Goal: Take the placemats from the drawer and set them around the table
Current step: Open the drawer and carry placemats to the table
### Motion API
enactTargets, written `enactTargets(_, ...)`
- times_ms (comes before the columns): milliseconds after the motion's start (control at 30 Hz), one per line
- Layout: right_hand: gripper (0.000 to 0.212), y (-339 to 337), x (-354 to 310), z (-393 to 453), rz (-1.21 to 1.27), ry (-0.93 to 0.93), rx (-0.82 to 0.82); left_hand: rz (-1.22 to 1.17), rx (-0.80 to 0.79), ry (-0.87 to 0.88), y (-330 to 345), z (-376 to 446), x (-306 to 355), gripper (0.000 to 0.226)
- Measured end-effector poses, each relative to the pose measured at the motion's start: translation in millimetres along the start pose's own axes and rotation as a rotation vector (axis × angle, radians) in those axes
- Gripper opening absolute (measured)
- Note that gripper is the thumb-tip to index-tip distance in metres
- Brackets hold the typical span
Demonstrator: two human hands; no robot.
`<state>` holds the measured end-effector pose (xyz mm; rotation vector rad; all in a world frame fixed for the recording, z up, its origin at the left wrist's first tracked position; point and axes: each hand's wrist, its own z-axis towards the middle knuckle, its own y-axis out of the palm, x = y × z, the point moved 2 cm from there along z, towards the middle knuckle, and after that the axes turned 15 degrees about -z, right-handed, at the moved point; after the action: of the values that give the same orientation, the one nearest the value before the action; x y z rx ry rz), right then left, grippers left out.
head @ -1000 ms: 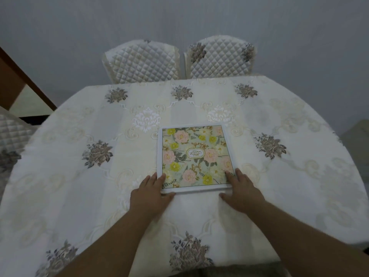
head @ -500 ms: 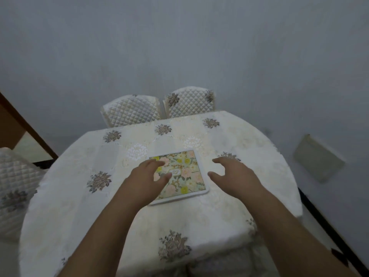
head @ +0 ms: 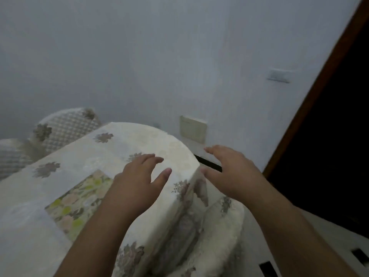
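— One placemat lies flat on the desk; neither of the hands touches it. What now?

— Left hand hovers over the cloth with fingers loosely spread, right hand is off past the desk's edge, also spread. Both hold nothing. I'd judge the next step is fetching another mat from the drawer, which isn't in view.

— Any tips?

— Carry mats flat, lower them squarely, and don't drag: the tablecloth looks soft, woven and embroidered, and could bunch.

— And the mat?

— Rectangular, thin, stiff-looking, floral print, smooth face. Quilted chair covers sit behind the rounded desk
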<state>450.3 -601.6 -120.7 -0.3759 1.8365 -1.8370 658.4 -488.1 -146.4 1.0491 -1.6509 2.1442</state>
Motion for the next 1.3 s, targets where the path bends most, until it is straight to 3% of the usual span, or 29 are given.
enactTargets(233, 0.062, -20, 145, -190, -0.021, 0.578, 0.107, -0.077, -0.372, 0.37, 126, -43, 148, 0.058)
enactTargets(467, 0.059, -40, 233, -447, -0.067, 1.117, 0.217, -0.048, -0.674, 0.771, 246, -177, 303, 0.062)
enactTargets(767, 0.063, -26, 249, -772, -0.097, 1.624, 0.24, 0.056, -0.962, 1.162, 364, -458, 439, 0.067)
enactTargets(967, 0.064, -13, 242, -971, -0.106, 1.847, 0.221, 0.021, -1.117, 1.379, 419, -660, 497, 0.063)
enactTargets(1300, 0.056, 8, 258, -1169, -0.14, 2.153, 0.188, 0.107, -1.253, 1.586, 499, -862, 565, 0.061)
